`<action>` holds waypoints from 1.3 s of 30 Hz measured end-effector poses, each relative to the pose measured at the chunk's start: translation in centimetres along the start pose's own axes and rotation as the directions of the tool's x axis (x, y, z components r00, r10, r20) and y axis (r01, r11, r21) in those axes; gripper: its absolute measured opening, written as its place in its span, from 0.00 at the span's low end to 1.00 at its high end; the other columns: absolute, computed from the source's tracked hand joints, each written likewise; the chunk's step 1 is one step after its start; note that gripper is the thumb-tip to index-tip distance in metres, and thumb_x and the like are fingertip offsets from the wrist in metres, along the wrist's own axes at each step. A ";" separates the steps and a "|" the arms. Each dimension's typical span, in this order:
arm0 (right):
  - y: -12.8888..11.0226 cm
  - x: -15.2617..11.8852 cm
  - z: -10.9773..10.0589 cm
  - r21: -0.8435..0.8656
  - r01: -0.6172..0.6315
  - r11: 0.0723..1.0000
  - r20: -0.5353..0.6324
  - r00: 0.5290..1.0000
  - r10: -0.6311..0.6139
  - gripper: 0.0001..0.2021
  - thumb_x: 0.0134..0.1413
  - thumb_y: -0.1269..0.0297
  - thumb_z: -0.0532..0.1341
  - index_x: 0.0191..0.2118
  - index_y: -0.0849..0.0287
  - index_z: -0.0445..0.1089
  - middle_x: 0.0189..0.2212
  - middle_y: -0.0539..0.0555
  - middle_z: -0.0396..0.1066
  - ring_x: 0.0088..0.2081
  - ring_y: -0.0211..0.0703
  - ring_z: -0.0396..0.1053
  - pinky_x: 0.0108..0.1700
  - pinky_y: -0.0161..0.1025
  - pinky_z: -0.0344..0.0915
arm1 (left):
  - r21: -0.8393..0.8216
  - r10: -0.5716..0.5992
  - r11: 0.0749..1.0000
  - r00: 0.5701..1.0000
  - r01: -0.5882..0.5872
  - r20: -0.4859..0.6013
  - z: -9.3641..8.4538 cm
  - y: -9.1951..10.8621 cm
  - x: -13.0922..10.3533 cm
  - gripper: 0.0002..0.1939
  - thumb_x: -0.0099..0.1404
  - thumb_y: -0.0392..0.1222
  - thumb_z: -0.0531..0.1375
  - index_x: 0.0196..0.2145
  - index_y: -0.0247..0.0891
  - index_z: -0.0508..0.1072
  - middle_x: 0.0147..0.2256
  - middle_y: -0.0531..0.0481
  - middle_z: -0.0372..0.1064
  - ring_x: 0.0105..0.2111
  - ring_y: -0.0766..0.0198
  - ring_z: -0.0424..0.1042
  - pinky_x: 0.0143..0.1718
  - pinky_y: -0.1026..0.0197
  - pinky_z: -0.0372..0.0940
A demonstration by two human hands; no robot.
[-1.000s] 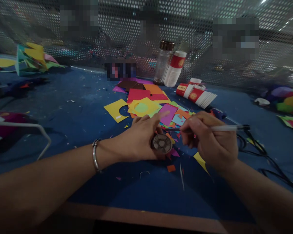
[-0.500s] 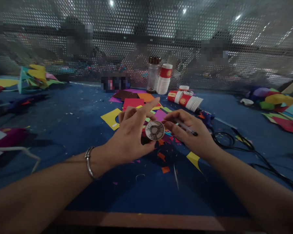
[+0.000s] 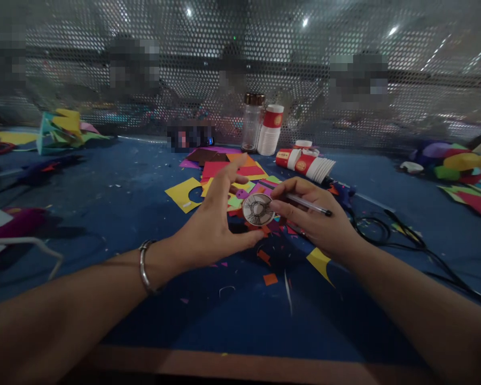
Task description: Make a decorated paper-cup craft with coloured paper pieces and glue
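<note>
I have one round disc (image 3: 258,209) with dark drawn lines and one pen (image 3: 308,204) in front of me, above the blue tabletop (image 3: 176,315). Two blue glue guns lie further out, the left glue gun (image 3: 48,170) and the right glue gun (image 3: 343,193). I count one lidded bottle (image 3: 251,125) and one upright stack of paper cups (image 3: 270,131) beside it; more paper cups (image 3: 307,163) lie on their sides. The colored paper sheets (image 3: 216,169) overlap too much for me to count, but one yellow sheet (image 3: 180,193) has a round bite out of its right edge.

The mesh panel (image 3: 208,59) bounds the far side, and the pale table edge (image 3: 184,363) runs across the near side. Between that edge and my hands is a broad stretch of blue surface with small scraps, among them one orange scrap (image 3: 270,279).

My left hand (image 3: 208,222) is wide, thumb low and fingers raised, curving around the disc's left side. My right hand (image 3: 315,214) grips the pen, slanting down to its right, and its thumb touches the disc's right edge. One silver bracelet (image 3: 143,267) circles my left wrist.
</note>
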State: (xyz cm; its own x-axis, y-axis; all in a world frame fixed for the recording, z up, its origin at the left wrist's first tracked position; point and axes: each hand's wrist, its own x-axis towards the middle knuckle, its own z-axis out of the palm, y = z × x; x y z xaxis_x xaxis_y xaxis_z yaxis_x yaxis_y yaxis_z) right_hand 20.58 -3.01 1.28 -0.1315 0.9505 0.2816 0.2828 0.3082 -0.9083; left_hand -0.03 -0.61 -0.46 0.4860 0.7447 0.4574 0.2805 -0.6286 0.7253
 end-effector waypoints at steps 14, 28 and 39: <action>0.6 0.1 -0.5 -0.034 0.008 0.999 -0.044 0.999 -0.010 0.10 0.53 0.60 0.68 0.37 0.59 0.70 0.26 0.46 0.67 0.27 0.34 0.64 0.26 0.33 0.60 | -0.620 -0.427 0.601 0.858 0.505 0.285 -0.5 -0.3 1.1 0.14 0.56 0.39 0.70 0.40 0.36 0.76 0.43 0.46 0.77 0.42 0.61 0.75 0.51 0.53 0.68; -0.9 -1.4 -0.5 -0.187 0.138 0.973 -0.100 0.982 -0.158 0.15 0.67 0.53 0.57 0.38 0.57 0.76 0.27 0.52 0.78 0.26 0.37 0.73 0.28 0.35 0.70 | -0.033 -0.457 0.846 0.756 0.532 0.469 -2.0 -0.6 1.2 0.17 0.60 0.50 0.64 0.44 0.38 0.79 0.31 0.49 0.78 0.27 0.63 0.73 0.28 0.62 0.66; -0.8 -1.4 0.1 -0.041 -0.060 0.997 0.019 0.998 0.061 0.22 0.62 0.47 0.59 0.26 0.59 0.75 0.12 0.50 0.69 0.13 0.34 0.65 0.16 0.31 0.61 | 0.373 -0.062 0.925 0.942 -0.070 0.329 -2.3 -1.2 0.7 0.27 0.58 0.59 0.64 0.50 0.43 0.73 0.46 0.45 0.69 0.48 0.50 0.66 0.48 0.50 0.61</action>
State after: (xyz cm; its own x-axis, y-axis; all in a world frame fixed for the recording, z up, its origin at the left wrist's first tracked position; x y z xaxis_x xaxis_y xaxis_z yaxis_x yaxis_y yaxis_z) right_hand 20.45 -4.58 1.54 -0.1324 0.9665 0.2197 0.3291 0.2520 -0.9101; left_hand -1.93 1.19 0.15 0.7132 0.6667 0.2165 0.5347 -0.7172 0.4470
